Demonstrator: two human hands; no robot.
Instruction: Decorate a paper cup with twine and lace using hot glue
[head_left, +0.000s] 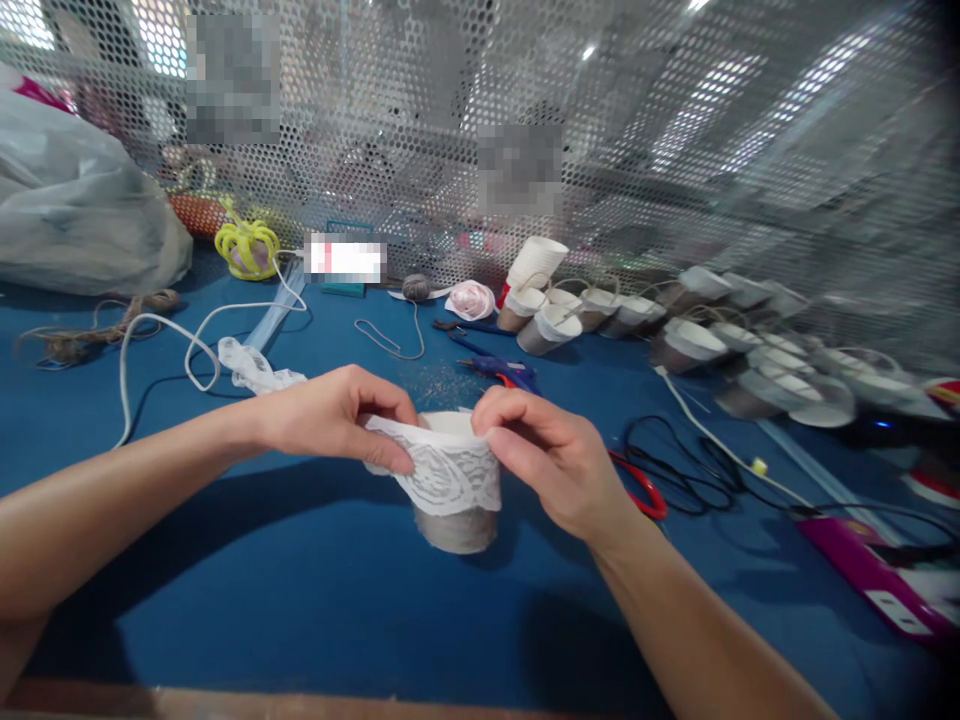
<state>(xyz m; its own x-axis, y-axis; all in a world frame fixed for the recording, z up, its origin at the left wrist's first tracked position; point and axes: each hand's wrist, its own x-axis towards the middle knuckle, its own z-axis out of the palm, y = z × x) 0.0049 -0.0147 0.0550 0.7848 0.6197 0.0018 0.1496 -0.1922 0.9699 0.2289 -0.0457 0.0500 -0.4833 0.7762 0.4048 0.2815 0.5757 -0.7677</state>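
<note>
A small cup (459,530) with a grey-brown wrapped side and a white inside stands upright on the blue table in front of me. White lace ribbon (446,470) lies across its upper side, just under the rim. My left hand (349,420) pinches the lace's left end between thumb and fingers, at the cup's left rim. My right hand (551,455) is closed at the right rim, thumb and fingers pressing the lace against the cup. The far side of the cup is hidden.
Behind the cup lie a blue glue gun (499,372), pliers (472,326) and a ribbon rose (470,300). Several finished-looking cups (551,325) stand at the back and right. Red-handled scissors (641,485), black cable (686,465) and a purple power strip (870,580) are right; loose lace (255,368) is left.
</note>
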